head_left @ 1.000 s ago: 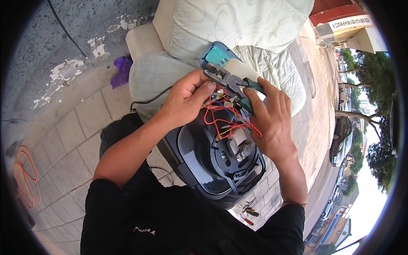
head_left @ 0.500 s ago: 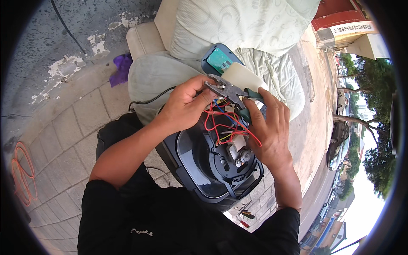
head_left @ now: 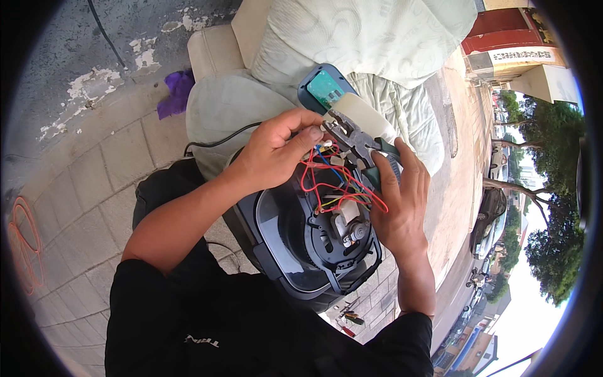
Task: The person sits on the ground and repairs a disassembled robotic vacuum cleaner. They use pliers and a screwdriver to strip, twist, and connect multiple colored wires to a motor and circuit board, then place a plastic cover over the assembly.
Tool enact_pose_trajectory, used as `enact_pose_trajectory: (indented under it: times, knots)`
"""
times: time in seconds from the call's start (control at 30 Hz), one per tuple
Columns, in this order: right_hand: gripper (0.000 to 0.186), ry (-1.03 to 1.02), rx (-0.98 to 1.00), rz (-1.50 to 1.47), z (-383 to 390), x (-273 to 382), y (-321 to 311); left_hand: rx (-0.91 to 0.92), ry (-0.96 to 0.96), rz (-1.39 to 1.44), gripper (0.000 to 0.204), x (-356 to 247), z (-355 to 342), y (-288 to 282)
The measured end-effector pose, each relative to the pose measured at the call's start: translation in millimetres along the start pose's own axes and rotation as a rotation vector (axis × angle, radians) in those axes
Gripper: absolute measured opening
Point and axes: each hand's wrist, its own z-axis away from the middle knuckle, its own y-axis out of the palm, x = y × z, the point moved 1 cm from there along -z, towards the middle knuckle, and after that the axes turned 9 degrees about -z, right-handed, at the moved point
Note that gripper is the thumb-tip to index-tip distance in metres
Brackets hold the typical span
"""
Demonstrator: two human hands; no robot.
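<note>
Since half a second ago, the pliers (head_left: 357, 139) have slid a little rightward from the left fingertips, their nose now just beyond them. The left hand (head_left: 276, 151) pinches thumb and forefinger on a small pale piece (head_left: 326, 126), too small to tell more. The right hand (head_left: 401, 201) grasps the pliers' green handles; the head is worn grey metal, its jaws slightly parted. Below the fingers, the dark appliance (head_left: 269, 251) lies open, holding a metal motor part (head_left: 357, 232) and tangled red, blue and yellow wires (head_left: 340, 200). Beyond the fingertips, a dark shell (head_left: 306, 97) holds a green circuit board (head_left: 326, 89).
</note>
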Motion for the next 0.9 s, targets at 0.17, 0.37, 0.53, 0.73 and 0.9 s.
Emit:
enact_pose_trajectory:
  times: [0.17,0.37,0.53,0.73,0.9]
  knots:
    - [0.055,0.040,0.034,0.010,13.5,-3.1,0.5,-0.033,-0.042,-0.008,0.022,-6.1,2.6,0.7]
    - [0.045,0.073,0.060,-0.010,15.0,-1.8,0.3,-0.021,-0.034,0.047,0.023,-4.9,1.9,0.6]
    - [0.048,0.060,0.057,-0.023,14.3,-3.5,2.1,-0.010,-0.051,0.065,0.024,-3.8,0.8,2.7]
    - [0.052,0.069,0.056,-0.044,15.4,-7.4,6.6,-0.024,-0.069,0.030,0.023,-10.8,1.7,1.1]
    - [0.050,0.077,0.089,-0.036,14.2,-8.1,4.6,-0.018,-0.063,0.037,0.022,-10.2,1.3,1.8]
